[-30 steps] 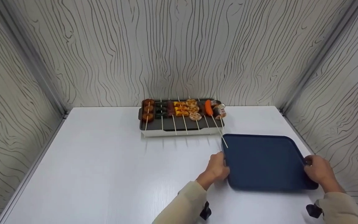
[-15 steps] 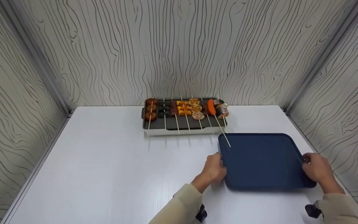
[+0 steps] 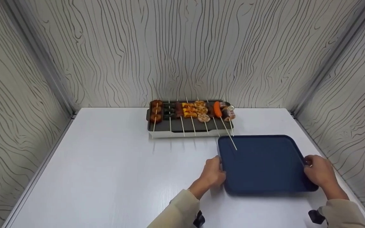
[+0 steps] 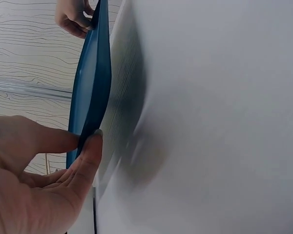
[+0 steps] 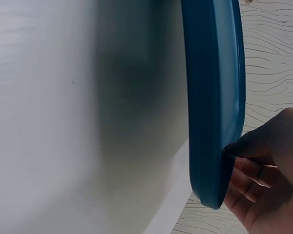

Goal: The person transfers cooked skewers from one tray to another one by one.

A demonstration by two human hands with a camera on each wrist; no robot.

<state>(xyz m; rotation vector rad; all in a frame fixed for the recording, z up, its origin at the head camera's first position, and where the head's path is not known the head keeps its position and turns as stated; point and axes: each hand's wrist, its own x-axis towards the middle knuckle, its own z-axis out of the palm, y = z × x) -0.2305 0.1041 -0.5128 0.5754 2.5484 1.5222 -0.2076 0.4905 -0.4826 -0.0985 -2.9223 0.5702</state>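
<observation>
A dark blue rectangular tray (image 3: pixel 266 164) is held slightly above the white table, its shadow falling below it in both wrist views. My left hand (image 3: pixel 212 172) pinches the tray's left rim between thumb and fingers, plain in the left wrist view (image 4: pixel 44 170). On the opposite side my right hand (image 3: pixel 321 171) grips the right rim; the right wrist view shows the thumb over the tray's edge (image 5: pixel 205 107). Nothing lies on the tray. The stick of an orange sausage skewer (image 3: pixel 217 110) reaches over its back left corner.
Behind the tray, a dark grill plate (image 3: pixel 162 127) with a white base stands near the back wall. Across it lie several skewers, among them lotus root slices (image 3: pixel 203 118), yellow pieces (image 3: pixel 190 113) and brown rounds (image 3: pixel 156 118). Patterned walls (image 3: pixel 182 53) enclose the white table (image 3: pixel 112 164).
Both hands have shifted the tray a little to the left, relative to the grill. The view itself has turned slightly, so the grill sits farther right. The skewers keep their places.
</observation>
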